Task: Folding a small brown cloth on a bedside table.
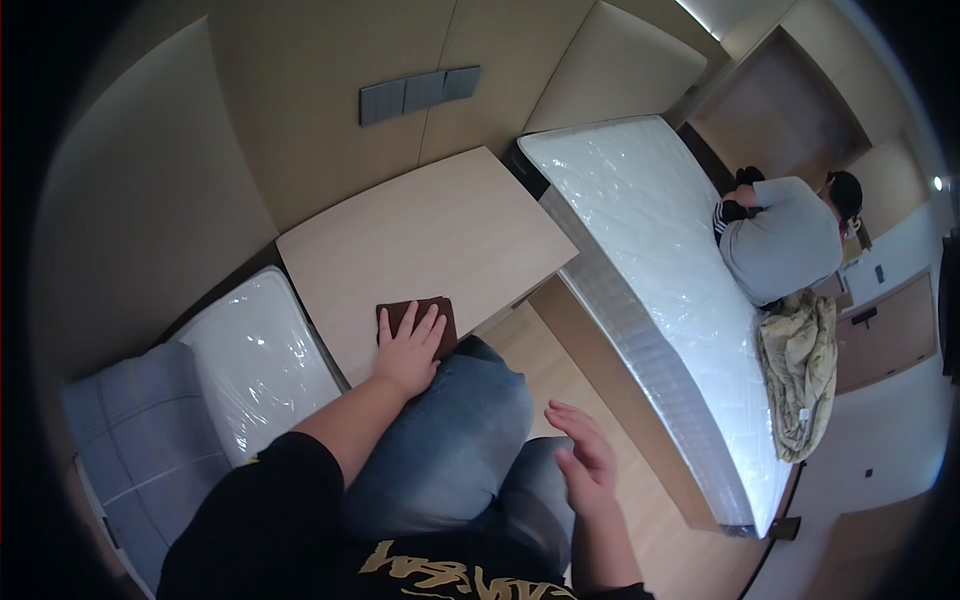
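My left hand lies flat with fingers spread, pressing on a folded dark brown cloth. The cloth rests on the near edge of a light wood bedside table top. Off to the right, my right hand hangs in the air above the floor beside my knee. Its fingers are stretched out and nothing is in them.
A plastic-wrapped mattress on a bed base stands right of the table; a person in grey sits on its far side near a crumpled beige cover. Another wrapped mattress with a blue checked blanket is at left. Wall switches sit above.
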`<state>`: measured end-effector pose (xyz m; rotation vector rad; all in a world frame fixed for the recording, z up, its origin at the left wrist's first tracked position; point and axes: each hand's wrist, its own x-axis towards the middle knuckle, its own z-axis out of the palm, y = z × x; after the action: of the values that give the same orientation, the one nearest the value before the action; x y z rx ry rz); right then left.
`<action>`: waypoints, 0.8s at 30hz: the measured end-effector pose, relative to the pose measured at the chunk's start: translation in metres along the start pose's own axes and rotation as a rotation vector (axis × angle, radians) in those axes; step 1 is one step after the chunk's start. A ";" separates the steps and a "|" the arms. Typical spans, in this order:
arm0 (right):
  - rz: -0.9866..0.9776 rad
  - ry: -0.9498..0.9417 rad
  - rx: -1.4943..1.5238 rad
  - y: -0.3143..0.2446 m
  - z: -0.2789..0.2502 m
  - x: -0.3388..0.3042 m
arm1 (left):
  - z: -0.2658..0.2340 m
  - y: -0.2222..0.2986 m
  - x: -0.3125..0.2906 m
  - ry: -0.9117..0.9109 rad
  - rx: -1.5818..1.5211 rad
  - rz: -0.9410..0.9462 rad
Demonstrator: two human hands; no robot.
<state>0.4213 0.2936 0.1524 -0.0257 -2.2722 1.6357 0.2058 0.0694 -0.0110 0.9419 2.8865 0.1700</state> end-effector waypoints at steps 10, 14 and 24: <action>-0.922 -0.328 1.018 -0.152 0.016 0.045 | 0.002 0.002 0.009 0.042 0.010 -0.028; -0.853 -0.096 1.000 -0.156 0.052 0.049 | 0.002 0.004 0.008 0.026 -0.026 -0.021; -0.741 -0.244 0.963 -0.174 0.027 0.026 | 0.008 0.000 0.004 0.061 -0.029 -0.025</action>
<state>0.4210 0.2153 0.3124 1.1240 -1.1264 2.0992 0.2037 0.0728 -0.0193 0.9107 2.9415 0.2414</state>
